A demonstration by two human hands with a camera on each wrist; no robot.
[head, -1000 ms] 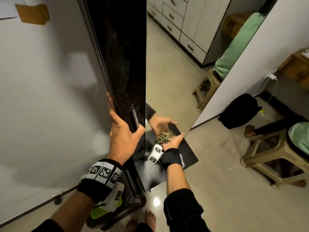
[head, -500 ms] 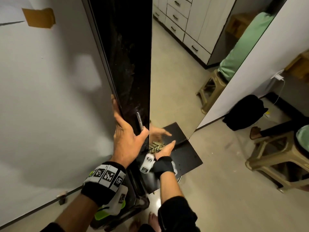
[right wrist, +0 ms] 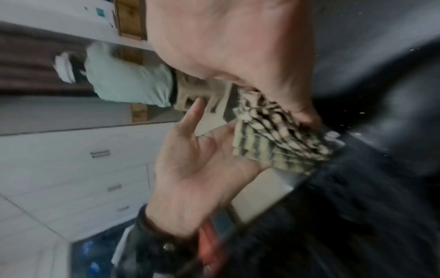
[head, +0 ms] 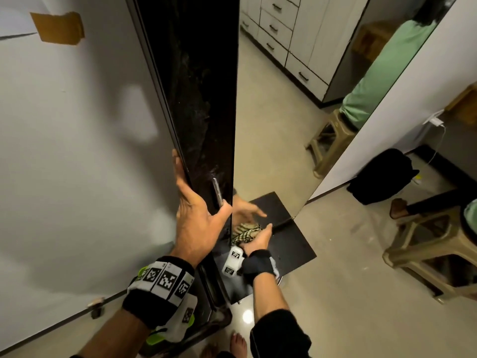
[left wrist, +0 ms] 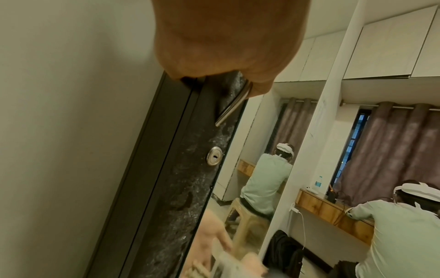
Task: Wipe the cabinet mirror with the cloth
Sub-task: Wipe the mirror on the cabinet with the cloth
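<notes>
The tall cabinet mirror (head: 271, 125) runs up the door's right face, and most of its height above the hands looks untouched, so I'd judge plenty of wiping remains. The left hand (head: 198, 223) steadies the dark door edge (head: 206, 99), fingers wrapped behind it and thumb by the metal handle (head: 217, 192). Low down, the right hand (head: 255, 244) presses the checked cloth (head: 245, 235) flat against the glass's bottom corner, fingers bunching it.

Both wrists carry black straps: left wrist band (head: 162, 277) bears white panels with black square-code markers and neon-green trim; right wrist strap (head: 258, 264) plain black, black sleeve (head: 278, 334); feet bare.
</notes>
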